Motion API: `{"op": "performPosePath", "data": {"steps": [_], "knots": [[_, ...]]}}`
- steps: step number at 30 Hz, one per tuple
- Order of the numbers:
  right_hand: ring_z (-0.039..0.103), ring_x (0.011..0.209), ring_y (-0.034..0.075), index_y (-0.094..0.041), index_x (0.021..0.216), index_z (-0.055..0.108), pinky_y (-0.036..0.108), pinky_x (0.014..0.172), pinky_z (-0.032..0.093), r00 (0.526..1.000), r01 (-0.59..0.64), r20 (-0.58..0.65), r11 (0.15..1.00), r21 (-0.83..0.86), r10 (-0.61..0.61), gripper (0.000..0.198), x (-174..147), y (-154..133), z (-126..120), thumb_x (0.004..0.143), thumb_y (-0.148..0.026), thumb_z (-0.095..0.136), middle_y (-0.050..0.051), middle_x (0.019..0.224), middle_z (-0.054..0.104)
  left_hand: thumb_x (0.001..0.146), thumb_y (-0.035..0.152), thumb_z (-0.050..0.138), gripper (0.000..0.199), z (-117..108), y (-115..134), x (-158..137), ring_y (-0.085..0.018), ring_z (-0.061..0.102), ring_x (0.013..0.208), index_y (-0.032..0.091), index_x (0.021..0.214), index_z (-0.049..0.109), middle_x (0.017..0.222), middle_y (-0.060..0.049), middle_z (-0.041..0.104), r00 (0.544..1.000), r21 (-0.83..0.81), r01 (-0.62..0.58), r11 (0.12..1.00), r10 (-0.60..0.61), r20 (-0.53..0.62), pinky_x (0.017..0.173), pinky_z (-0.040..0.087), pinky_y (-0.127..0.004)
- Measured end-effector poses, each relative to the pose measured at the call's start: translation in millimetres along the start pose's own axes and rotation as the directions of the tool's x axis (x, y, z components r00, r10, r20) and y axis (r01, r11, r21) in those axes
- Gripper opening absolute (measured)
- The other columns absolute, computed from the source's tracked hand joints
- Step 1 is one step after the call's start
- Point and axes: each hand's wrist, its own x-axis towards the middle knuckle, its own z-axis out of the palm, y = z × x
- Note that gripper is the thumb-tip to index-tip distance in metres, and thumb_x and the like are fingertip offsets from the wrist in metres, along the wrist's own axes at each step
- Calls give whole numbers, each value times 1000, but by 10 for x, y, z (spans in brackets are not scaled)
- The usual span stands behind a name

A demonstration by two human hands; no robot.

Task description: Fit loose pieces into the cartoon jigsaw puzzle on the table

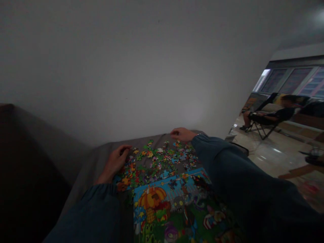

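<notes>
My left hand (116,159) is at the left side of a spread of loose jigsaw pieces (152,162). Its fingers are loosely bent, with a dark gap between thumb and forefinger, and no piece shows in it. Over the far right part of the pieces is my right hand (182,134), fingers curled together and pointing left; whether a piece sits in them is too dark to make out. Nearer to me lies a colourful puzzle picture (177,206) with a pumpkin and cartoon characters. A few loose pieces overlap its far edge.
Grey cloth (101,152) covers the surface under the pieces, which ends at a pale wall (152,74). A dark brown panel (22,162) stands at the left. At right, beyond the wall, a person (283,113) sits in a folding chair on a shiny tiled floor (263,153).
</notes>
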Motion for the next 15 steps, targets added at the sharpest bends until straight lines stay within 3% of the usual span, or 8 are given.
{"op": "performPosePath", "data": {"steps": [4,8,11,13,15], "knots": [[59,99,20,-16,115,56,39,83,51,993,-114,20,992,-48,115,29,-153,371,-71,92,-32,52,9,117,57,77,45,46,41,-6,17,0,-21,65,76,19,102,66,91,-4,71,1000,11,21,1000,-21,20,66,51,-30],[58,98,19,-17,115,56,39,83,51,989,-146,5,986,-76,147,27,-299,508,-8,92,-32,51,8,118,57,77,45,46,40,-16,40,-6,-22,64,80,19,101,66,95,-5,70,999,28,27,999,-27,19,70,51,-30],[54,110,23,-18,122,53,45,92,46,993,-115,-47,990,-84,112,33,-449,453,52,92,-32,52,10,127,52,77,45,47,39,-20,50,-2,-23,64,82,20,101,66,95,-4,71,999,47,31,998,-32,14,71,51,-30],[42,127,26,-20,133,46,47,104,35,998,-52,-44,996,-79,48,42,-604,362,138,93,-34,48,13,140,42,76,45,47,39,-20,52,3,-23,64,82,21,100,67,95,-4,71,999,60,33,998,-34,16,71,51,-30],[28,137,23,-24,141,37,40,112,25,1000,29,4,998,-64,-29,50,-789,266,266,94,-39,44,9,149,33,76,46,47,40,-19,52,8,-23,64,80,21,100,67,92,-4,71,999,75,36,997,-38,24,69,50,-30]]}}
